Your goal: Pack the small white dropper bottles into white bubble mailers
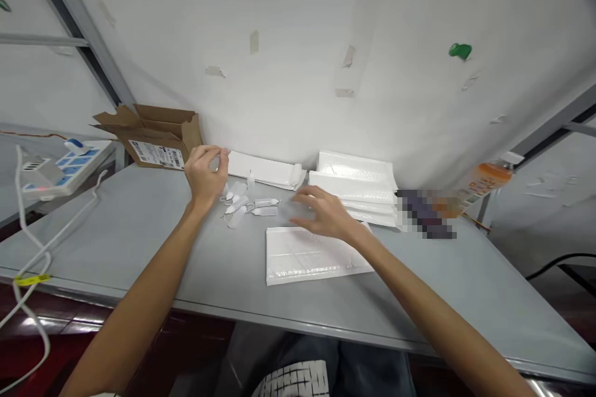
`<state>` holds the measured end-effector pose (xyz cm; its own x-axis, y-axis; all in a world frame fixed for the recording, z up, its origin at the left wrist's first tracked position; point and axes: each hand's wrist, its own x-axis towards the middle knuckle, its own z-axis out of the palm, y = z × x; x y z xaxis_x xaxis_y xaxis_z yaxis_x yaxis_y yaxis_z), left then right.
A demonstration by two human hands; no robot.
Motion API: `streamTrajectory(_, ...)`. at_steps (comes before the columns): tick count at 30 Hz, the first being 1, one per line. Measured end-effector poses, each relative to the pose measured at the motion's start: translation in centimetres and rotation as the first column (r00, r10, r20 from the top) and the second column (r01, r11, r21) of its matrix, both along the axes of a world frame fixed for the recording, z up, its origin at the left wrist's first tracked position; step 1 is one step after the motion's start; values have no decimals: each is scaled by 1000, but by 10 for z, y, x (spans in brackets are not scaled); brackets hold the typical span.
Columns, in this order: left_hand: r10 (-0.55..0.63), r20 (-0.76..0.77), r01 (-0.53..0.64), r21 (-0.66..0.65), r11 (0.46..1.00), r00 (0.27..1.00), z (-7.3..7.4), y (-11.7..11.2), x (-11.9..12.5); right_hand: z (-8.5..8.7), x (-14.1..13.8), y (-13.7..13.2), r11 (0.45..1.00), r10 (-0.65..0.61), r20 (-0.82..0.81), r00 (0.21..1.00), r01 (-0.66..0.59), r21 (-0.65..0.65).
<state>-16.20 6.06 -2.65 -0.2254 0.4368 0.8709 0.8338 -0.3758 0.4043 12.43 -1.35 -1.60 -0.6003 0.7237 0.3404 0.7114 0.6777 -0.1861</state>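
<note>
Pieces of looped white plastic [244, 205] lie clustered between the left hand [205, 177], grip unclear, and the right hand [326, 214], grip open.

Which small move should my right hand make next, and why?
Probably lower your right hand onto the flat white bubble mailer just beneath it and steady it. It lies alone in front of you, while your left hand is beside the small white plastic pieces.

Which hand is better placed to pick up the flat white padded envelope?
The right hand, probably: it hovers over the envelope, while the left hand is farther off, near small white pieces.
</note>
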Motion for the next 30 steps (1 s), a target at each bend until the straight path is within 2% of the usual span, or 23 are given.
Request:
streamTrajectory(3,16,45,-16,0,1000,999,1,3,-10,-13,-52,37,990,71,168,983,-49,-130)
streamTrajectory(6,26,61,-27,28,999,998,5,1,-14,-23,-75,51,989,96,217,972,-68,-132)
streamTrajectory(14,-52,-64,62,169,984,997,10,-11,4,-22,-76,45,975,13,179,984,27,-220)
streamTrajectory(18,-90,-104,107,179,978,991,11,-17,15,-18,-74,42,980,1,131,991,25,-198)
streamTrajectory(22,-177,-145,202,181,963,973,11,-27,34,-6,-47,37,973,-67,-108,992,41,-227)
streamTrajectory(25,-279,-197,311,153,938,940,8,-36,54,3,-9,33,952,-122,-352,928,9,-307)
streamTrajectory(28,-436,-259,461,39,887,862,2,-48,77,8,34,24,932,-223,-490,843,37,-360)
streamTrajectory(30,-557,-313,560,-90,823,769,-4,-58,93,9,63,14,927,-274,-512,814,83,-364)
